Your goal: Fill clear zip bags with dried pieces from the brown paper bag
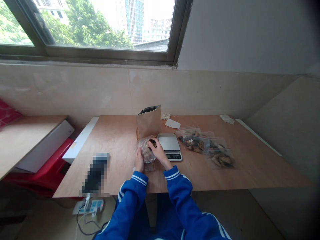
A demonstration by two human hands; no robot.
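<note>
My left hand [139, 160] is closed on the left side of a clear plastic bag [147, 155] with brownish dried pieces inside. At the bag's mouth, my right hand [158, 150] pinches a dark dried piece [152, 142], whose exact kind I cannot make out. Just right of the bag lies a kitchen scale [169, 142] with a bare metal plate and a dark display. Behind the bag stands a brown paper bag [149, 123], its top open.
Several clear bags of dried brown pieces [193, 141] lie right of the scale. A white card [172, 123] and crumpled tissue [227, 119] are farther back. A blurred dark device [95, 174] lies at left, above a power strip [88, 206] with cables.
</note>
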